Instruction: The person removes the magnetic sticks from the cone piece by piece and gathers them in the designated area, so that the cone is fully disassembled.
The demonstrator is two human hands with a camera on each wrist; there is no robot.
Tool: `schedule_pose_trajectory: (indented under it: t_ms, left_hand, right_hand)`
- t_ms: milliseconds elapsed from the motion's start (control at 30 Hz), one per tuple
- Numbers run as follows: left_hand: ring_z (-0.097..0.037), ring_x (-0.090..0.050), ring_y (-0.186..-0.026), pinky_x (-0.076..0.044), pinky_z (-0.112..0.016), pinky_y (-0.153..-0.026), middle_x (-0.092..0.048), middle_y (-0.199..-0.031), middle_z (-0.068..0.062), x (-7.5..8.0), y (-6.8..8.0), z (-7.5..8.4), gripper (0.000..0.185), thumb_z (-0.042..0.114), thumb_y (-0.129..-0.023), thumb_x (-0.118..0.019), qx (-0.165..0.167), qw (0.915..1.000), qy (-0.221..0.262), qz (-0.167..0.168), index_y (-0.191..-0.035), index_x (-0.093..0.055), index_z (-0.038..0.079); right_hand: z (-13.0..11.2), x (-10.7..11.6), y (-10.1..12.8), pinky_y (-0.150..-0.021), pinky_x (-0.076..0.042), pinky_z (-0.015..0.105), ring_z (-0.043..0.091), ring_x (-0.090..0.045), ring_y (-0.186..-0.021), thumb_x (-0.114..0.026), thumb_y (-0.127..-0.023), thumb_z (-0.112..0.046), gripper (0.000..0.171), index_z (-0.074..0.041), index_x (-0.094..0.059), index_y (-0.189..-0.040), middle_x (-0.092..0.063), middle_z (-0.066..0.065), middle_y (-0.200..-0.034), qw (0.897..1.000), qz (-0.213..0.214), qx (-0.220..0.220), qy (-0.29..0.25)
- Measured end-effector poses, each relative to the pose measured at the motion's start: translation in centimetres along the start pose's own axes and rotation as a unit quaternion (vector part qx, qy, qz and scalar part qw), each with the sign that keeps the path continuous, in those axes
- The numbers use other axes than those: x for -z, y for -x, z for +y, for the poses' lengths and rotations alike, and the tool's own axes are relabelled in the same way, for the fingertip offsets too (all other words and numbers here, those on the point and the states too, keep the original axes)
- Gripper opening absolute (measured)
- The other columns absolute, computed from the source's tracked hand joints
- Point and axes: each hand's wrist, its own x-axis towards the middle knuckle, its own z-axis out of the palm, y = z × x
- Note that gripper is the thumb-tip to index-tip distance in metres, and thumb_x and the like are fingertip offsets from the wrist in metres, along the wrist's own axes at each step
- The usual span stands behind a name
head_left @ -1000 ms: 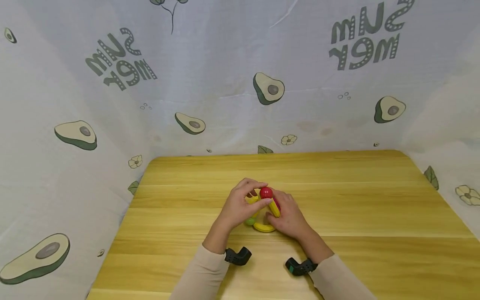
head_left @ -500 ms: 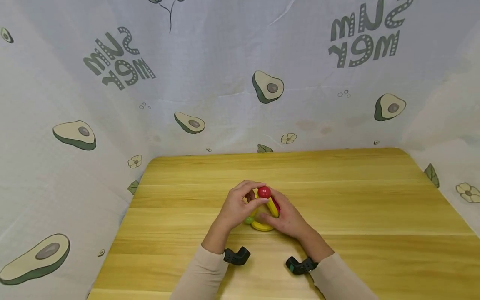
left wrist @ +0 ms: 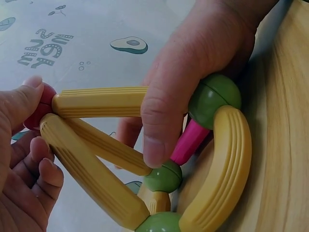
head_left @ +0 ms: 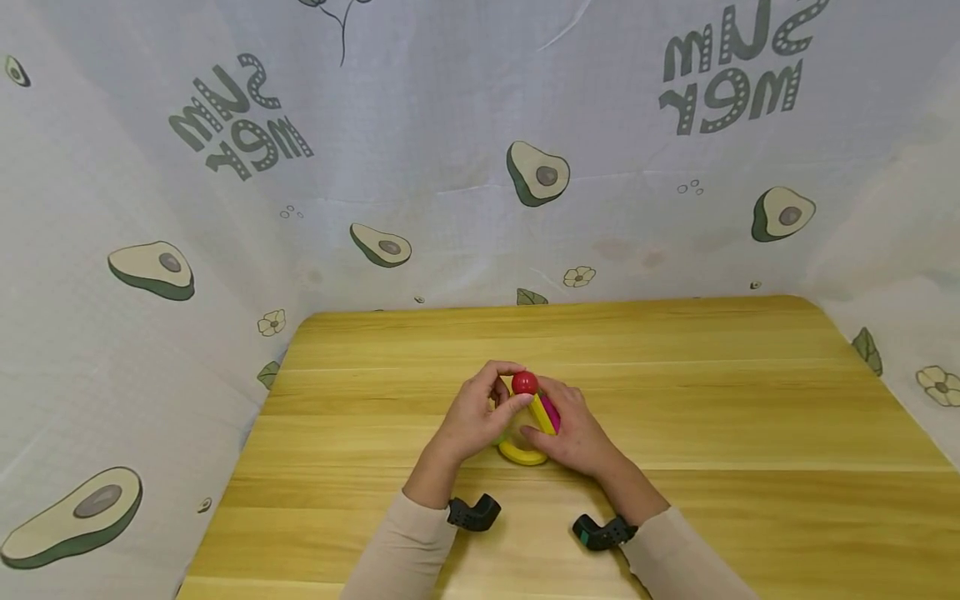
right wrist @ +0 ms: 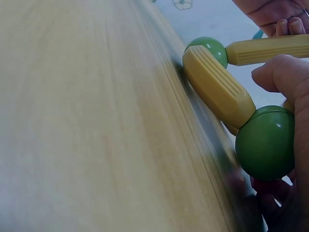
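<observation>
My left hand (head_left: 474, 414) pinches a red ball (head_left: 525, 382) between thumb and fingers at the top of a small frame of toy rods and balls. Three straight yellow rods (left wrist: 104, 102) slope from that ball toward green balls (left wrist: 215, 100) at the base. My right hand (head_left: 576, 429) grips one straight yellow rod (head_left: 543, 415), its thumb across it in the left wrist view. A curved yellow rod (left wrist: 231, 169) joins two green balls near the table. Behind the right thumb shows a magenta rod (left wrist: 189, 144). The hands partly hide the frame.
The frame stands around the middle of a wooden table (head_left: 675, 375). A pale curtain (head_left: 450, 125) printed with avocados surrounds the back and sides. Dark wrist cameras (head_left: 475, 512) are strapped to both wrists.
The red ball and the frame have shifted slightly left with both hands. The green ball beside the left hand is now mostly hidden, and more of the magenta rod shows.
</observation>
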Motion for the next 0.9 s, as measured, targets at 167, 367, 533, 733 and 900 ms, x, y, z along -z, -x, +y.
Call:
schedule_pose_trajectory:
  t_ms: [167,367,533,733,900]
  left_hand:
    - [-0.006,-0.042,-0.065,-0.036,-0.019,-0.055,-0.051,-0.076,-0.006,-0.13,-0.01,-0.04,0.036,0.014,-0.099,-0.068,-0.011,0.9999,-0.005,-0.001,-0.13,-0.052,0.004]
    - [-0.007,-0.04,-0.066,-0.036,-0.019,-0.057,-0.05,-0.076,-0.007,-0.25,0.03,-0.3,0.036,0.012,-0.1,-0.065,-0.026,0.9996,0.0,0.004,-0.131,-0.048,0.005]
    - [-0.008,-0.039,-0.065,-0.035,-0.019,-0.057,-0.051,-0.078,-0.01,-0.32,-0.01,-0.42,0.034,0.008,-0.102,-0.061,-0.039,0.999,0.022,0.005,-0.13,-0.045,0.003]
    - [-0.022,-0.062,-0.094,-0.049,-0.015,-0.079,-0.059,-0.111,-0.024,-0.37,0.05,-0.65,0.036,0.008,-0.106,-0.052,0.0,0.9934,0.114,-0.009,-0.136,-0.034,0.001]
    - [-0.038,-0.064,-0.11,-0.052,-0.019,-0.093,-0.055,-0.124,-0.029,-0.39,0.04,-0.86,0.037,0.007,-0.106,-0.05,0.018,0.9876,0.156,0.0,-0.137,-0.031,0.0]
  right_hand:
    - [0.06,0.0,-0.1,-0.1,-0.041,0.052,0.03,-0.046,-0.127,-0.08,-0.084,-0.025,0.069,-0.026,-0.05,-0.146,-0.054,0.005,-0.15,1.0,0.002,0.013,0.004]
    - [0.05,-0.01,-0.17,-0.099,-0.042,0.052,0.031,-0.047,-0.125,-0.079,-0.084,-0.023,0.066,-0.023,-0.052,-0.144,-0.055,0.007,-0.148,1.0,0.006,0.019,0.005]
    - [0.14,-0.14,-0.14,-0.094,-0.044,0.051,0.032,-0.048,-0.122,-0.073,-0.086,-0.02,0.063,-0.025,-0.052,-0.145,-0.055,0.01,-0.146,1.0,0.002,-0.003,0.027]
    - [0.3,-0.35,-0.03,-0.101,-0.044,0.059,0.039,-0.049,-0.125,-0.067,-0.09,-0.015,0.057,-0.014,-0.054,-0.145,-0.057,0.015,-0.144,0.998,-0.004,0.013,0.068]
    - [0.24,-0.33,0.07,-0.103,-0.045,0.061,0.04,-0.051,-0.124,-0.065,-0.092,-0.016,0.052,-0.008,-0.056,-0.144,-0.059,0.017,-0.142,0.996,-0.002,0.024,0.087]
